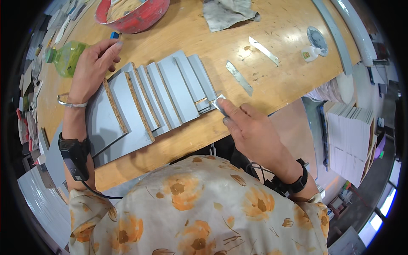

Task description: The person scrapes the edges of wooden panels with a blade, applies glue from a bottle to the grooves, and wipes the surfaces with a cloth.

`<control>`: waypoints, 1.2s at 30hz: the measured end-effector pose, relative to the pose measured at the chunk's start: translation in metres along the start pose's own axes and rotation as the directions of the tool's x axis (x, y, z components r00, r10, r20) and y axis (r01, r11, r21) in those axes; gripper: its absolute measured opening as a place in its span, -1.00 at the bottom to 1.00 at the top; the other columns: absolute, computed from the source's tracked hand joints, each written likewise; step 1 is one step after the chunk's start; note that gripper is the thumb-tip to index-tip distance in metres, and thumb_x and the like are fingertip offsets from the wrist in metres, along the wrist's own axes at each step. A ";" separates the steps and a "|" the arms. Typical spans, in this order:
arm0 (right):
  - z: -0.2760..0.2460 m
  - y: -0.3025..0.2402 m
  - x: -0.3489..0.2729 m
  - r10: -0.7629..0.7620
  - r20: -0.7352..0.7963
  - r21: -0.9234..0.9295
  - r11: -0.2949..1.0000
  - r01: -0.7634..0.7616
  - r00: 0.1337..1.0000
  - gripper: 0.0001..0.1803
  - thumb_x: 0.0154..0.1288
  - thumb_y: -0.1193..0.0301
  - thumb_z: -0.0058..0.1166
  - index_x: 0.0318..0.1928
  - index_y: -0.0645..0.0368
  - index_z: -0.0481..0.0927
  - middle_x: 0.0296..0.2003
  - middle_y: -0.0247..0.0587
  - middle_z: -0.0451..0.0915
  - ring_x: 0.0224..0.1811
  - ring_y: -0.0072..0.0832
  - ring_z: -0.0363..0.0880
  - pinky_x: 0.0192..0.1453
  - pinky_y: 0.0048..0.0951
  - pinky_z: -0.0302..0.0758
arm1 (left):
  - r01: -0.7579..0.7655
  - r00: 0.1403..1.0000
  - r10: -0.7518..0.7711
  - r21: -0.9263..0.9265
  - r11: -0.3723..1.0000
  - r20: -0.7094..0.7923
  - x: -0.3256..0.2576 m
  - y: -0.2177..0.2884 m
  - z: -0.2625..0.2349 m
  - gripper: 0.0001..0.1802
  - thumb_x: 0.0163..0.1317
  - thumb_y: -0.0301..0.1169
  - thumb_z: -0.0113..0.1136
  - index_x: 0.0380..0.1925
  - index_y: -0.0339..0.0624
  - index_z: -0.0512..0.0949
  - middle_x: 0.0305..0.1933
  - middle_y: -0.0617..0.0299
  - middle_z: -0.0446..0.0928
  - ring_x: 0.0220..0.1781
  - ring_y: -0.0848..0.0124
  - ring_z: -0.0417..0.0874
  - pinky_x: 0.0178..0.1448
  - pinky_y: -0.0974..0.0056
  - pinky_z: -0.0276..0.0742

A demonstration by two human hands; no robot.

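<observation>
My right hand grips a small metal scraper and presses it at the near right corner of a row of overlapping grey boards. Raw chipboard shows along several board edges, and a bare patch shows beside the blade. My left hand hovers past the far left end of the boards, its fingers loosely bent and apart, with nothing visible in them. Close to it are a green clear plastic bottle lying on its side and a small blue object.
On the wooden table are a red bowl of tan paste, a grey rag, two flat metal blades, a small white bottle and a grey-smeared disc. Stacked white panels stand beyond the table's right edge.
</observation>
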State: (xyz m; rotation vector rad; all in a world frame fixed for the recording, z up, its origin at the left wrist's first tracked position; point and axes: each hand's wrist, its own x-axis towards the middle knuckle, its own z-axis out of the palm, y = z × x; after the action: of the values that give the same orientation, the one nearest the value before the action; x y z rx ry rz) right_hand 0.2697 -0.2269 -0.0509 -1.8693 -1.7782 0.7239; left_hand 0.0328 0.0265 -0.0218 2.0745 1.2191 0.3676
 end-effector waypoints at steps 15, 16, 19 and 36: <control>0.000 -0.005 0.002 -0.049 0.086 -0.135 0.989 0.060 0.995 -0.51 0.15 0.58 -0.05 0.16 0.23 0.39 -0.44 -0.07 0.40 -0.52 -0.21 0.47 -0.49 -0.28 0.46 | 0.028 1.000 -0.028 -0.038 0.999 0.000 0.001 -0.002 0.000 -0.52 0.25 -0.08 0.12 -0.13 -0.35 0.54 -0.49 0.28 0.48 -0.50 0.57 0.45 -0.37 0.45 0.40; 0.002 -0.004 0.003 -0.086 0.062 -0.133 0.987 0.094 0.994 -0.55 0.17 0.56 -0.01 0.12 0.22 0.43 -0.51 -0.15 0.39 -0.53 -0.29 0.43 -0.51 -0.34 0.43 | 0.028 1.000 -0.028 -0.038 0.999 0.002 0.001 -0.002 -0.001 -0.52 0.25 -0.08 0.12 -0.13 -0.35 0.54 -0.49 0.28 0.48 -0.50 0.57 0.45 -0.37 0.45 0.40; 0.004 -0.009 0.000 -0.051 0.103 -0.178 0.982 0.069 0.993 -0.55 0.17 0.57 -0.04 0.13 0.23 0.43 -0.51 -0.15 0.39 -0.54 -0.26 0.43 -0.51 -0.30 0.43 | 0.016 1.000 -0.016 -0.022 1.000 0.002 0.001 0.000 -0.001 -0.52 0.25 -0.07 0.12 -0.13 -0.34 0.54 -0.48 0.28 0.49 -0.50 0.57 0.46 -0.37 0.45 0.40; 0.012 -0.003 -0.002 -0.071 0.057 -0.042 0.996 0.074 0.996 -0.49 0.14 0.57 -0.02 0.17 0.24 0.36 -0.42 -0.08 0.42 -0.51 -0.23 0.48 -0.48 -0.34 0.48 | 0.072 0.997 -0.072 0.004 0.997 0.041 0.001 0.002 -0.003 -0.59 0.32 -0.18 0.05 -0.05 -0.32 0.52 -0.42 0.31 0.44 -0.44 0.59 0.40 -0.34 0.47 0.37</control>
State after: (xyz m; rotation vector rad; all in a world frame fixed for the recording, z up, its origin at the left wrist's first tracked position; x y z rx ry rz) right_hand 0.2601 -0.2288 -0.0580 -1.8190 -1.9009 0.7215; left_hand 0.0330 0.0284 -0.0184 2.0248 1.2659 0.2885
